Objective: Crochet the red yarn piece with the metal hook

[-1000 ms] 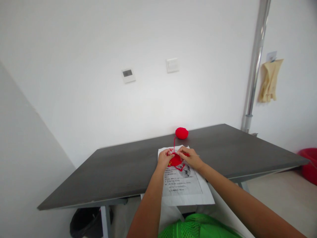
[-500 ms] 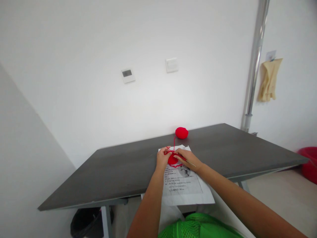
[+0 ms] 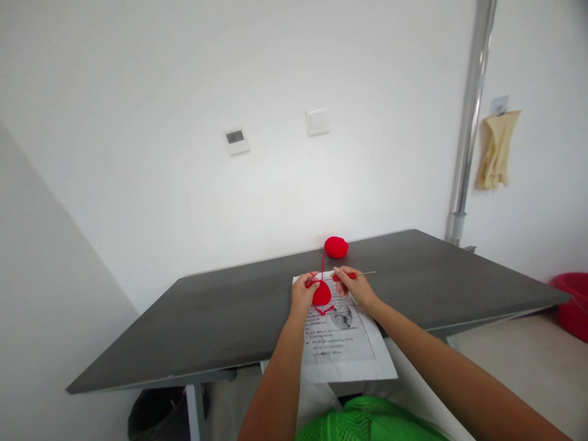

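Red yarn piece (image 3: 322, 295) sits pinched in the left hand (image 3: 303, 295), over the printed sheet (image 3: 349, 369). Just to its right, the right hand (image 3: 356, 285) grips a hook (image 3: 367, 273) lying crosswise, thin end pointing away.

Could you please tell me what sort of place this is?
Probably a plain indoor workroom: a dark table stands by a white wall that carries a light switch, and pale gloves hang at the right.

Plain indoor workroom, exact type unclear: metal-legged table (image 3: 220, 324), far edge at white wall (image 3: 138, 153), switch (image 3: 318, 122), control panel (image 3: 236, 141), hung gloves (image 3: 497, 152).
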The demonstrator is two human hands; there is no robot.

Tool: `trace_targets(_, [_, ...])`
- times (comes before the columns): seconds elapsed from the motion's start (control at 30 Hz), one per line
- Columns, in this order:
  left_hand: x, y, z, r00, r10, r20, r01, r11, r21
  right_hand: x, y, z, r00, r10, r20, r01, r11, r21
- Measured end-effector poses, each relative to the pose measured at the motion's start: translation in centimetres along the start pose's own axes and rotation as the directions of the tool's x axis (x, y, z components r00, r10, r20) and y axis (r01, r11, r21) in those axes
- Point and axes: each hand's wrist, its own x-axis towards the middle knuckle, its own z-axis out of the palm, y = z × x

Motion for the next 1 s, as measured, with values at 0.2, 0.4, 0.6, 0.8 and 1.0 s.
trace_targets(0.2, [-0.2, 0.1, -0.5, 0.984, -0.164, 0.063, 0.176, 0.946, -0.272, -0.2, 0.1, -0.5, 0.985, -0.092, 0.143, 0.101, 0.993, -0.064])
trace_targets(0.4, [-0.6, 1.0, -0.6, 0.971, -0.195, 0.139, 0.230, 0.923, -0.308, -0.2, -0.1, -0.7, 0.994, -0.073, 0.085, 0.077, 0.996, -0.045])
trace_targets(0.6, [-0.9, 1.6, -0.4, 0.959, -0.202, 0.199, 0.259, 0.910, -0.325, 0.0, 0.0, -0.9, 0.998, -0.019, 0.056, 0.018, 1.000, 0.015])
trace_targets(0.8, [-0.7, 1.4, -0.6, 0.964, -0.206, 0.167, 0.247, 0.925, -0.288, -0.3, 0.2, -1.1, 0.989, -0.125, 0.075, 0.131, 0.988, -0.081])
trace_targets(1.0, [-0.8, 1.4, -0.5, 0.957, -0.222, 0.186, 0.268, 0.925, -0.271, 0.1, 0.2, -1.4, 0.995, 0.016, 0.095, -0.026, 0.994, 0.104])
